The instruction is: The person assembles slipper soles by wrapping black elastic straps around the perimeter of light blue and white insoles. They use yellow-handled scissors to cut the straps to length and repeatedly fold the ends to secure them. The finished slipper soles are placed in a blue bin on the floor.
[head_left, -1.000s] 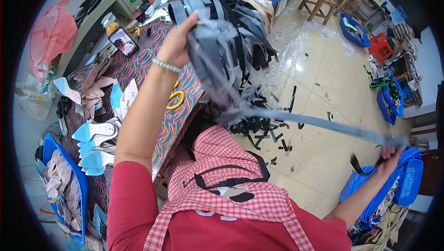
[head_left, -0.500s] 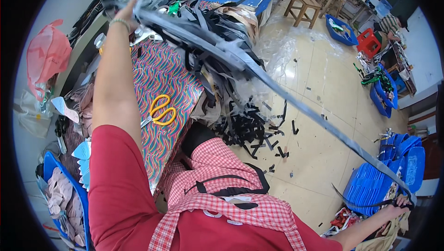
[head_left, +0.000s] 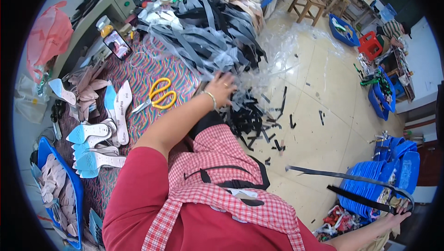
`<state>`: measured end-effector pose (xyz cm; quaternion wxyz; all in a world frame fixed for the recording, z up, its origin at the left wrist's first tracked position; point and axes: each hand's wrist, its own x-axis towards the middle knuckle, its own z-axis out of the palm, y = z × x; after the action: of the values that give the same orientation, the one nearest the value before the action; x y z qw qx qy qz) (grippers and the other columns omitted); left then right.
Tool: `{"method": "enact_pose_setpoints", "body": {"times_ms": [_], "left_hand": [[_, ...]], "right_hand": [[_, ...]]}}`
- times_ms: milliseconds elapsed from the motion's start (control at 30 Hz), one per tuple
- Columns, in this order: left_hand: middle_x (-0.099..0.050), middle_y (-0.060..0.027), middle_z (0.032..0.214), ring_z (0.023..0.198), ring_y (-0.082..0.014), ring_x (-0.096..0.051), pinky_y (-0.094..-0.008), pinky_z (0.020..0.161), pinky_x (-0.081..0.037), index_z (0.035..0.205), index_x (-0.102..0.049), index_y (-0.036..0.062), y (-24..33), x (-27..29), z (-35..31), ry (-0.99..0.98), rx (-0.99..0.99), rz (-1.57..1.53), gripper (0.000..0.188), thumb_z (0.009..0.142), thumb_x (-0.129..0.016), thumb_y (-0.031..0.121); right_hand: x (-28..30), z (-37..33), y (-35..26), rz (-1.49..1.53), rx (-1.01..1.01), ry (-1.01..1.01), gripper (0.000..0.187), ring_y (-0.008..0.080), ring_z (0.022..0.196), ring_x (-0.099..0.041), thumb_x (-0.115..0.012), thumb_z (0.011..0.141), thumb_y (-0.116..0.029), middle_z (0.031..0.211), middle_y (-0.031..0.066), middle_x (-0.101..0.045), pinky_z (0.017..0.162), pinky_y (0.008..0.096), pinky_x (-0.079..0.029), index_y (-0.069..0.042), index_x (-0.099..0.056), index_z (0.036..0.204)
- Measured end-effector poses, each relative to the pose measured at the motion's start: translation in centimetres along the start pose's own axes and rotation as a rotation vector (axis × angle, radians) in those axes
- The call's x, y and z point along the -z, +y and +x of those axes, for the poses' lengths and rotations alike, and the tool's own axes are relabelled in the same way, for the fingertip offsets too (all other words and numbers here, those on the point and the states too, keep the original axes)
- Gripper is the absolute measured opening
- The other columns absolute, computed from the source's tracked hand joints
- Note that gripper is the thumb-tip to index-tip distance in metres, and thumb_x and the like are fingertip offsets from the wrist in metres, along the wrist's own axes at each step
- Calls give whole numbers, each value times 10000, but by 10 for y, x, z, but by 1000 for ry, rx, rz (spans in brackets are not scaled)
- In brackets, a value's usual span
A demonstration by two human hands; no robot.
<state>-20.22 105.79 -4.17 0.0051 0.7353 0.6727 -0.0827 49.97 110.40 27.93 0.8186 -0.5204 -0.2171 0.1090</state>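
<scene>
Strips, grey and black, trail from our right hand, clamped on them at far right; whether our blurred left hand, beside the table's strip heap, grips anything, we cannot tell.

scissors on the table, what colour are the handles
Yellow handles, seen best in the head view.

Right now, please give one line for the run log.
left hand: near strip pile, grip unclear | right hand: holding dark strip material | table: yellow-handled scissors, shoe insoles | floor: black strip scraps
</scene>
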Motion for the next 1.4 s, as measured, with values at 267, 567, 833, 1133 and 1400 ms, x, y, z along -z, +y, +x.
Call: {"method": "enact_pose_setpoints", "body": {"times_ms": [267,567,833,1133,1400], "left_hand": [[-503,-211,1285,1152,-377,-508,-392,991,-407,1323,-442,5,125,107,-1,306,-449,-1030,777,727,-769,384],[-645,-129,855,726,-262,-640,-344,659,-498,1218,-545,105,148,171,-101,477,-29,-1322,434,788,-608,91],[-666,-115,1031,944,-269,-651,-350,788,-508,1146,-606,90,111,120,-296,763,864,-675,467,711,-565,-76],[-635,-33,1049,884,-107,-582,-230,773,-472,1187,-628,34,264,102,-640,1022,1766,-965,466,769,-477,-107],[-598,-105,1201,1160,-213,-520,-351,989,-393,1244,-578,44,436,141,-748,1319,1994,470,408,861,-448,-11]], "right_hand": [[-56,-181,-7,-1030,747,-1415,302,271,964,-615,-578,878,-74,1038,121,-659,840,350,-469,15,-568,1166],[-168,-266,-5,141,1112,-1176,171,194,833,-591,-571,869,8,944,111,-639,738,298,-487,29,-622,1030],[-299,-261,14,209,644,-955,314,105,869,-591,-544,955,-292,981,8,-670,769,259,-446,-38,-657,1102],[-314,-353,79,180,531,-1950,241,100,716,-499,-576,925,-254,851,12,-624,649,251,-408,-26,-651,948],[15,-600,42,896,641,-3340,406,330,1101,-541,-616,885,-244,1176,186,-582,938,379,-424,-1,-558,1205]]}}
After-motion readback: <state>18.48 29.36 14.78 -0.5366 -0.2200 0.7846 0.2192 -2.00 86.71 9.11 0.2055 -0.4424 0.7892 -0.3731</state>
